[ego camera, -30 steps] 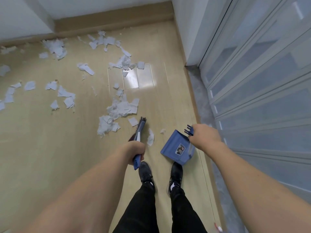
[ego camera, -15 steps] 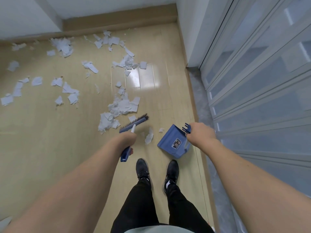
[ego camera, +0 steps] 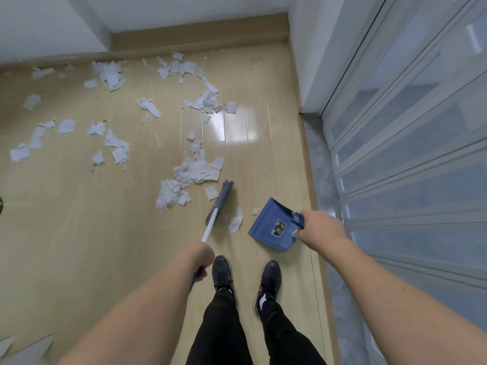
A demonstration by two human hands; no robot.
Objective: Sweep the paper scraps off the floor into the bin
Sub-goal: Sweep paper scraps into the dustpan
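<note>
White paper scraps [ego camera: 196, 173] lie scattered over the wooden floor [ego camera: 79, 233], thickest in a heap just ahead of the broom. My left hand [ego camera: 201, 258] grips the handle of a blue broom [ego camera: 220, 201], whose brush head rests on the floor beside one loose scrap [ego camera: 235, 221]. My right hand [ego camera: 320, 229] holds the top of a blue dustpan [ego camera: 271, 225], which stands tilted on the floor right of the broom. No bin is in view.
My two black shoes [ego camera: 222, 272] stand just behind the broom and dustpan. A glass sliding door [ego camera: 408, 154] with a grey stone sill runs along the right. A white wall with a wooden skirting [ego camera: 197, 35] closes the far side.
The broom head swung from crosswise to pointing away from me, now close beside the loose scrap. My left hand drew back along the handle. The dustpan stayed in place.
</note>
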